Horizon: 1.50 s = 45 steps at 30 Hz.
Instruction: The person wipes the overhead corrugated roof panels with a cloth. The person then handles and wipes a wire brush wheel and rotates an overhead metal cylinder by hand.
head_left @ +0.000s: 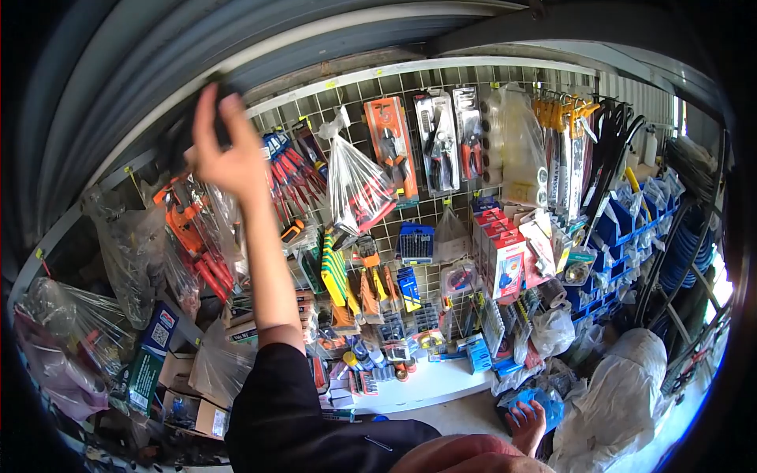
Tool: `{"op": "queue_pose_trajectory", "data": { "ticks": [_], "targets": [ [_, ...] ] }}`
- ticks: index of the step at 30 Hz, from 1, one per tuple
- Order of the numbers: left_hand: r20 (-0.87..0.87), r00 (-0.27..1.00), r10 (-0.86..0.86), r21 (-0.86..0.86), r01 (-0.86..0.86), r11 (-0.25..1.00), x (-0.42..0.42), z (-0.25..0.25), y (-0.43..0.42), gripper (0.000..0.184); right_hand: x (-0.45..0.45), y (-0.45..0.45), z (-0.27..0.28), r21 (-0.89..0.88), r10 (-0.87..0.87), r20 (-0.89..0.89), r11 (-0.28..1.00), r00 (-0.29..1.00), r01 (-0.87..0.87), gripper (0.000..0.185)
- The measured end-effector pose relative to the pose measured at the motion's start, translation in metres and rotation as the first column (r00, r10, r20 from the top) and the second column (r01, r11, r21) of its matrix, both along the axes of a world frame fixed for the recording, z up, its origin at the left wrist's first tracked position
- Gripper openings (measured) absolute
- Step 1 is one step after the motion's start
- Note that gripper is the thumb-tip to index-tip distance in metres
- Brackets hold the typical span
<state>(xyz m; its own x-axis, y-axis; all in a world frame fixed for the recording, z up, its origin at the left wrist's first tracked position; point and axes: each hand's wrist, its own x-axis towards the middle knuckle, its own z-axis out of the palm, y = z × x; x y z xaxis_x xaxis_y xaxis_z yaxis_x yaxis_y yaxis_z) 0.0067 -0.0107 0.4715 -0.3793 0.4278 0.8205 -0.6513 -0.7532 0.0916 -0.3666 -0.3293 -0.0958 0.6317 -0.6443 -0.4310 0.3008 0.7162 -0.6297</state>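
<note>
My left hand (229,154) is raised high at the left end of a wire grid rack, below the corrugated metal roofing. Its visible fingers point up and stand apart; a dark, blurred patch lies behind them, and I cannot make out what it is. Beside the wrist hang red-handled tools (296,173) and orange-and-red packaged tools (185,221). Low on the right, my right hand (528,426) has its fingers extended next to a blue plastic bag (544,406); whether it touches the bag is unclear.
Packaged pliers (438,146), a tied clear bag (355,185) and yellow-handled tools (564,118) hang on the grid. Below is a white shelf (430,382) with small goods. Blue bins (623,229) and a large white sack (619,394) stand right; open cardboard boxes (193,414) lie lower left.
</note>
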Motion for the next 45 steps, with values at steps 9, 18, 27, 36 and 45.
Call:
{"op": "queue_pose_trajectory", "data": {
  "ticks": [9,18,27,36,45],
  "targets": [
    [0.226,0.945,-0.236,0.457,0.112,0.882,0.054,0.056,-0.103,0.024,0.021,0.028,-0.010,0.008,0.072,0.003,0.997,0.997,-0.072,0.035],
    [0.038,0.996,-0.083,-0.061,0.085,0.995,0.092,0.014,0.092,0.029,0.001,0.022,-0.031,0.108,0.155,-0.075,0.983,0.985,-0.146,0.037],
    [0.318,0.590,-0.742,-0.355,0.800,0.483,0.137,0.019,0.137,0.034,0.001,0.014,0.034,-0.024,0.027,-0.062,0.999,0.998,-0.029,0.037],
    [0.292,0.658,-0.694,-0.194,0.752,0.631,0.071,0.056,-0.022,0.048,-0.032,0.045,-0.002,0.024,0.010,0.016,1.000,1.000,-0.010,0.040],
    [0.186,0.725,-0.663,0.230,0.624,0.747,0.042,0.042,-0.214,0.041,-0.047,0.063,0.017,-0.032,-0.058,-0.034,0.998,0.998,0.057,0.040]
  ]
}}
